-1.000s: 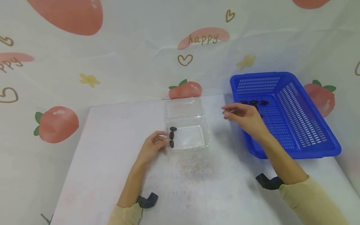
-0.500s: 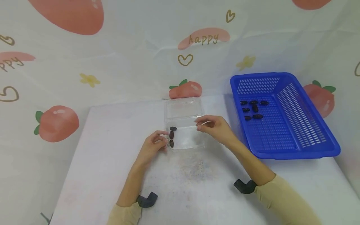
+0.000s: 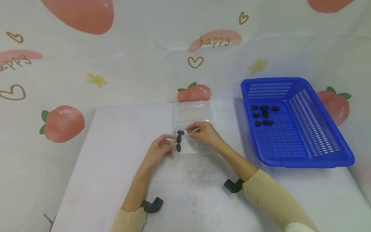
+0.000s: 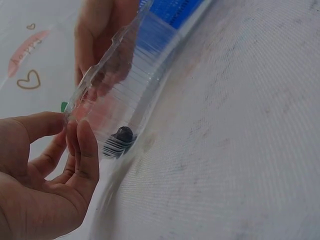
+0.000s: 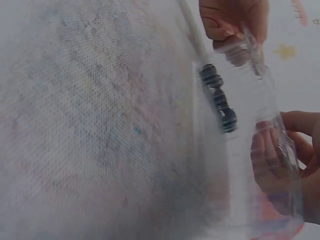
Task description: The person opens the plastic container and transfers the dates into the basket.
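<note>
A clear plastic clamshell box lies with its lid folded back. Along its left side sit three dark, oval, date-like fruits, seen through the ribbed wall as dark fruits in the right wrist view. My left hand pinches the box's left rim between thumb and fingers, plain in the left wrist view at the left hand. My right hand is over the box, fingers bent and thumb close to them, fingertips just right of the farthest fruit. I cannot tell whether something is between those fingertips.
A blue plastic basket stands to the right on the white table, with several more dark fruits at its far left. A fruit-printed sheet hangs behind the table. Both wrists carry black mounts.
My right hand has moved left from the basket's left edge to above the box. My left hand has kept its hold on the rim. The view has shifted slightly.
</note>
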`<state>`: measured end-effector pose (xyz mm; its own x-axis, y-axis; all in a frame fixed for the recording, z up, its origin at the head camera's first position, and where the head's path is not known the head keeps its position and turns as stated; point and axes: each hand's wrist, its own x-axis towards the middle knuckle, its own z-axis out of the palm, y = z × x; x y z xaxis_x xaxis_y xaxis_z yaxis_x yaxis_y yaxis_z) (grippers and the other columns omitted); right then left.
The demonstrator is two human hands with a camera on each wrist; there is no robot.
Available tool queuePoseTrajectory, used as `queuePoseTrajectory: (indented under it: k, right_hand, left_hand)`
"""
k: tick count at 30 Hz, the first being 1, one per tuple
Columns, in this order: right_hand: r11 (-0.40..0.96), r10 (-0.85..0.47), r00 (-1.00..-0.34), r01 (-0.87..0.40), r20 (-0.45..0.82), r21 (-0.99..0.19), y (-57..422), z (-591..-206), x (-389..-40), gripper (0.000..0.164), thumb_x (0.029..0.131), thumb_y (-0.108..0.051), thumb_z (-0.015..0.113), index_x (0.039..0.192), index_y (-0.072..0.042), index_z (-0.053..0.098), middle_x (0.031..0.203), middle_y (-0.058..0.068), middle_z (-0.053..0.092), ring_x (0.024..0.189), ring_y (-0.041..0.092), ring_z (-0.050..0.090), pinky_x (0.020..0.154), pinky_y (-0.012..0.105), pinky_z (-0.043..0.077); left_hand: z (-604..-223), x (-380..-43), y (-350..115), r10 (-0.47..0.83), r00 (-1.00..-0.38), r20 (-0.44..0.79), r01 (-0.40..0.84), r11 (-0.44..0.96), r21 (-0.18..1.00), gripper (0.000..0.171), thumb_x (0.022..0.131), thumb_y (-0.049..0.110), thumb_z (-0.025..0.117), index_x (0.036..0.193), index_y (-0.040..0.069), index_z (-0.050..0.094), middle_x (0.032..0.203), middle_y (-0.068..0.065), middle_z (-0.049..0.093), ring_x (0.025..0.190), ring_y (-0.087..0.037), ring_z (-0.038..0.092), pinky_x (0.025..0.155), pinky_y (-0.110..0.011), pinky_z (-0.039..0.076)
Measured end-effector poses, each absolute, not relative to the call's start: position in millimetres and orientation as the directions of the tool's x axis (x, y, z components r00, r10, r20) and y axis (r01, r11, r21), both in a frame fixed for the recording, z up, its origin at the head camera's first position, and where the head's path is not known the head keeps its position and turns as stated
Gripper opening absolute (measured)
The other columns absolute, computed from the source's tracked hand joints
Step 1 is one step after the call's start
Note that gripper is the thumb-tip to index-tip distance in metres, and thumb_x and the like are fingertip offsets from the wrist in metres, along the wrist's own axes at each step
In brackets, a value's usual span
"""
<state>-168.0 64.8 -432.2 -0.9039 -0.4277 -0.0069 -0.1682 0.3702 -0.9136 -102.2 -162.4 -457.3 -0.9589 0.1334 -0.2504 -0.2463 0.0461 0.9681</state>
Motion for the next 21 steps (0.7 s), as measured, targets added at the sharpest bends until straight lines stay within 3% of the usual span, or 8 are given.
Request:
queuePoseTrajectory:
  k: [11,21]
  right_hand:
    - [0.496,-0.402,-0.902,-0.070,-0.158,-0.865,43.2,-448.1,-172.1,0.020,0.085,-0.004,0.070,0.104,-0.007,0.076,0.095,0.001,0.075,0.090,0.017,0.070,0.080,0.032,0.055]
    - [0.539,-0.399,-0.902,-0.086,-0.164,-0.838,34.2,-452.7,-171.1,0.023,0.082,-0.004,0.072,0.104,-0.007,0.077,0.092,0.001,0.075,0.089,0.013,0.070,0.082,0.030,0.054]
  left_hand:
    - [-456.0,-102.1,-161.9,0.168,-0.956,-0.241,-0.235,0.053,0.970,0.033,0.093,0.001,0.063,0.126,0.001,0.059,0.093,-0.015,0.060,0.072,-0.017,0.061,0.070,-0.030,0.055]
    - [-456.9,-102.2,-162.5,0.173,-0.958,-0.227,-0.224,0.035,0.974,0.035,0.093,0.001,0.064,0.127,-0.002,0.057,0.090,-0.010,0.059,0.071,-0.016,0.061,0.070,-0.031,0.056]
